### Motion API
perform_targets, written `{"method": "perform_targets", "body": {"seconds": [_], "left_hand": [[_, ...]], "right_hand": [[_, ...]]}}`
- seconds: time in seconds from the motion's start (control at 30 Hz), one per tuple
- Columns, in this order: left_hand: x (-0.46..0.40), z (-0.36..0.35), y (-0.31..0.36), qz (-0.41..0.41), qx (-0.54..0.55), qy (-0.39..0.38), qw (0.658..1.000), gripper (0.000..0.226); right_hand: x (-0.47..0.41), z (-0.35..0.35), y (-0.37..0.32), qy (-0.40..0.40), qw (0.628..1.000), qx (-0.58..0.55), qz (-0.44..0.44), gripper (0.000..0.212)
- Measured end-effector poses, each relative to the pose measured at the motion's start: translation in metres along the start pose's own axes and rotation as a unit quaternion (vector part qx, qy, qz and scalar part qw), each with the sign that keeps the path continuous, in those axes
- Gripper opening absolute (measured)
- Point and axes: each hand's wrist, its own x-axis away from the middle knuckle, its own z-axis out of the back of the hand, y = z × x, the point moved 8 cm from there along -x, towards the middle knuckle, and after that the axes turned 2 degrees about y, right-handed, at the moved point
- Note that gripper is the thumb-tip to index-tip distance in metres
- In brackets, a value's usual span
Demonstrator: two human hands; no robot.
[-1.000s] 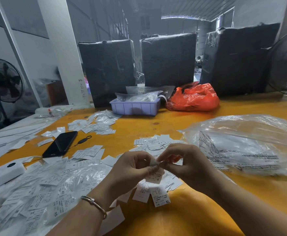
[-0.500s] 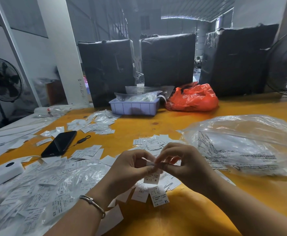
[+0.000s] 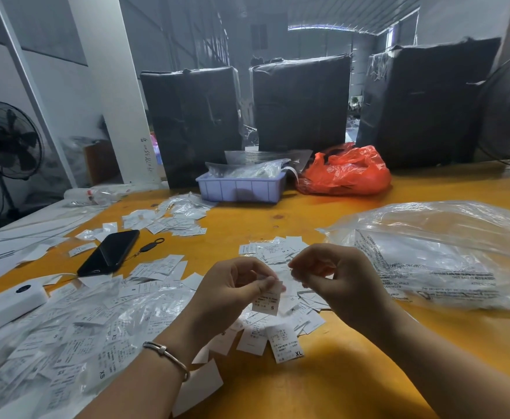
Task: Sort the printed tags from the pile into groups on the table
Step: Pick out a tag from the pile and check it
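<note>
Between the two hands, over the near worktop [image 3: 353,373], the left hand [image 3: 232,293] pinches an S tag [image 3: 268,301] by its top edge; the right hand [image 3: 335,279] has its grip curled, though whether it holds anything I cannot tell; such tags look light and limp, best nipped at an edge; sorted groups [image 3: 273,247] lie beyond, the pile [image 3: 66,334] to the left; wrapped black bales [image 3: 191,122] stand behind.

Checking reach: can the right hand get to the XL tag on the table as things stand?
Probably yes. The XL tag lies uncovered on top, just below the right hand, nothing between them; its grip looks blurred, maybe occupied.
</note>
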Motion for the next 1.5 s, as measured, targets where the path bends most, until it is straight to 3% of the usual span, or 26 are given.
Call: {"method": "perform_targets", "body": {"seconds": [0.1,0.23,0.37,0.47,0.73,0.9,1.07,1.2,1.23,1.3,1.4,1.5], "left_hand": [[-0.002,0.013,-0.005,0.018,-0.034,0.052,0.998,0.014],[0.000,0.040,-0.015,0.061,-0.052,0.165,0.983,0.020],[0.001,0.062,-0.022,0.094,-0.077,0.234,0.965,0.020],[0.001,0.072,-0.029,0.115,-0.102,0.262,0.953,0.024],[0.002,0.085,-0.036,0.161,-0.261,0.255,0.917,0.033],[0.002,0.089,-0.040,0.183,-0.395,0.230,0.870,0.021],[0.006,0.094,-0.037,0.228,-0.500,0.203,0.811,0.018],[0.007,0.092,-0.027,0.203,-0.571,0.197,0.771,0.014],[0.005,0.087,-0.023,0.168,-0.572,0.199,0.777,0.016],[0.001,0.069,-0.010,0.057,-0.526,0.194,0.826,0.019],[-0.001,0.020,0.000,-0.066,-0.384,0.054,0.919,0.014],[0.002,-0.021,-0.005,-0.082,-0.373,-0.092,0.920,0.026]], "right_hand": [[0.000,0.003,0.003,-0.003,1.000,0.021,-0.006,0.016],[0.005,-0.014,0.008,-0.127,0.990,0.053,-0.031,0.014],[0.016,-0.036,0.005,-0.271,0.959,0.078,-0.021,0.044],[0.025,-0.047,0.004,-0.330,0.939,0.100,-0.013,0.056],[0.023,-0.049,0.013,-0.298,0.939,0.169,0.001,0.043],[0.020,-0.051,0.016,-0.280,0.941,0.190,0.009,0.039],[0.017,-0.049,0.022,-0.274,0.934,0.231,0.007,0.049],[0.019,-0.049,0.025,-0.271,0.928,0.257,0.007,0.049],[0.018,-0.047,0.023,-0.261,0.932,0.251,0.006,0.046],[0.009,-0.035,0.022,-0.221,0.945,0.239,-0.010,0.037],[-0.006,0.006,0.029,-0.087,0.948,0.302,-0.052,0.019],[-0.011,0.044,0.042,0.016,0.911,0.397,-0.110,0.016]]}}
